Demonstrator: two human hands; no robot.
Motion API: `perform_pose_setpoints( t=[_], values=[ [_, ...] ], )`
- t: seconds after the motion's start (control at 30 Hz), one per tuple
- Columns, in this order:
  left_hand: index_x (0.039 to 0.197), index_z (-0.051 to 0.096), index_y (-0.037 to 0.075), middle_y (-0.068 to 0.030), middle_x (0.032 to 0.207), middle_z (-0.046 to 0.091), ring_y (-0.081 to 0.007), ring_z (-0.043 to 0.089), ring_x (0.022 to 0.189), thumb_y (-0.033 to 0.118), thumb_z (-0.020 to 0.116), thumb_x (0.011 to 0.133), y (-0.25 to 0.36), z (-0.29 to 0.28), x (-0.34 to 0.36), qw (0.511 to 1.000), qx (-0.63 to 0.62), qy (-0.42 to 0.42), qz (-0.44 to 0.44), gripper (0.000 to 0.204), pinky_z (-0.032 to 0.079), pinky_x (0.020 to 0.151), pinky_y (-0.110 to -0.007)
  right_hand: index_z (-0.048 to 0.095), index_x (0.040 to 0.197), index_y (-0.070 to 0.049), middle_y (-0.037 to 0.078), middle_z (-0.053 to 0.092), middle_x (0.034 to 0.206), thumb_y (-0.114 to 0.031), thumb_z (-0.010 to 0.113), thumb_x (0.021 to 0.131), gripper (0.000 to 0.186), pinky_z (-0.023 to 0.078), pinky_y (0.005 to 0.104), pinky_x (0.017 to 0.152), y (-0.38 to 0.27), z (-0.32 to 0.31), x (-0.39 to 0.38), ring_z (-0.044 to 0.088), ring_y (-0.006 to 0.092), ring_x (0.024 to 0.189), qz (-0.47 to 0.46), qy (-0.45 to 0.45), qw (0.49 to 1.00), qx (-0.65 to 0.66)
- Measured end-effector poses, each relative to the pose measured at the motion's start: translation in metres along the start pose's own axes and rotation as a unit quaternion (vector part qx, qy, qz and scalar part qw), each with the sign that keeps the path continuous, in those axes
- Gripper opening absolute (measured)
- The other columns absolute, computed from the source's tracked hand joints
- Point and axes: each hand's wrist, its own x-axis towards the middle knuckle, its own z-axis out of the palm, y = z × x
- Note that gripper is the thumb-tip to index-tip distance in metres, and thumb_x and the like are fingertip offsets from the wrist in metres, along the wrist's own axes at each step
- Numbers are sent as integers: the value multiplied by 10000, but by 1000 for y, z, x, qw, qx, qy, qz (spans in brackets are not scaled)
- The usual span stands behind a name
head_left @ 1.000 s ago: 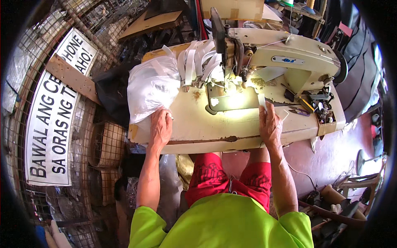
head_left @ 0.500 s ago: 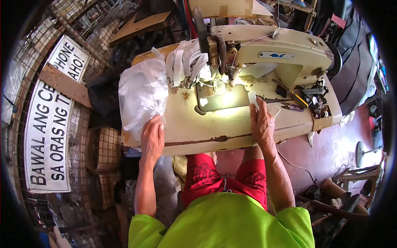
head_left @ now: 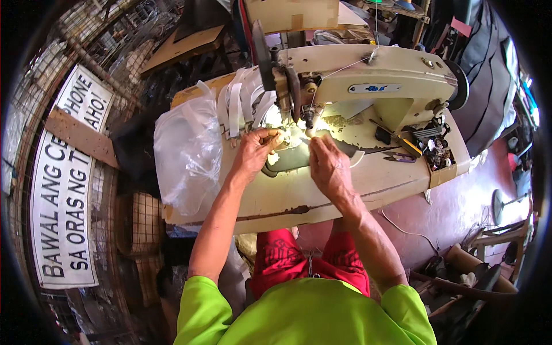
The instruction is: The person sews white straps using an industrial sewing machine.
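Note:
Under the lit needle area of a cream sewing machine (head_left: pixel 376 69), both my hands are close together. My left hand (head_left: pixel 253 155) pinches with thumb and forefinger just left of the presser foot; glare hides what is in the fingertips. Closed on a white strip (head_left: pixel 357 157), my right hand (head_left: pixel 330 167) is just right of the needle, and a bent end of the strip sticks out beside the knuckles. A clear plastic bag (head_left: pixel 187 152) with white contents lies left of my left hand. Behind it are several looped white straps (head_left: pixel 241 100).
On the table's right are a yellow-handled tool (head_left: pixel 409 145), small snips (head_left: pixel 399 157) and a box of metal parts (head_left: pixel 443 152). A wire-mesh wall with a white sign (head_left: pixel 63 230) stands at the left. A cable (head_left: pixel 411 230) lies on the floor.
My left hand has let go of the plastic bag and moved right to the needle area. My right hand has shifted left with the white strip.

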Motion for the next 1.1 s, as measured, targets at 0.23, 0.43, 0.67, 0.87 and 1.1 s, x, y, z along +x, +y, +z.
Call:
perform_pose_setpoints(
  t=[0.23, 0.43, 0.67, 0.87, 1.1],
  values=[
    [1001, 705, 24, 27, 700, 597, -50, 526, 571, 104, 622, 944, -17, 1, 2, 996, -90, -21, -14, 129, 428, 493, -194, 615, 1040, -67, 163, 619, 913, -141, 603, 883, 174, 504, 456, 678, 15, 19, -7, 623, 372, 788, 53, -31, 997, 46],
    [1066, 661, -2, -15, 801, 641, -64, 595, 662, 93, 606, 951, -17, 8, 4, 993, -114, -34, -4, 159, 486, 567, -209, 623, 1047, -65, 167, 624, 884, -145, 600, 893, 175, 512, 440, 645, 11, 19, -4, 629, 380, 758, 66, -54, 996, 21],
    [1100, 639, 6, -22, 924, 665, -68, 613, 781, 33, 614, 920, -21, 2, 4, 993, -102, -61, 4, 184, 505, 682, -219, 629, 1090, -71, 158, 657, 960, -144, 602, 899, 206, 537, 414, 718, 10, 20, -4, 654, 357, 843, 71, -70, 995, 15],
    [1104, 622, 4, -23, 941, 657, -73, 603, 782, -8, 607, 901, -19, 0, 4, 987, -150, -55, -17, 203, 505, 689, -222, 633, 1103, -64, 157, 665, 990, -155, 604, 906, 219, 538, 410, 741, 8, 19, -4, 659, 345, 866, 80, -87, 993, -8],
    [1051, 658, -3, -34, 885, 667, -82, 612, 734, 27, 625, 908, -16, -1, 1, 996, -83, -10, -42, 149, 520, 660, -220, 637, 1105, -60, 148, 675, 986, -147, 611, 897, 227, 541, 405, 745, 6, 17, -3, 665, 337, 865, 72, -93, 993, -18]
  ],
)
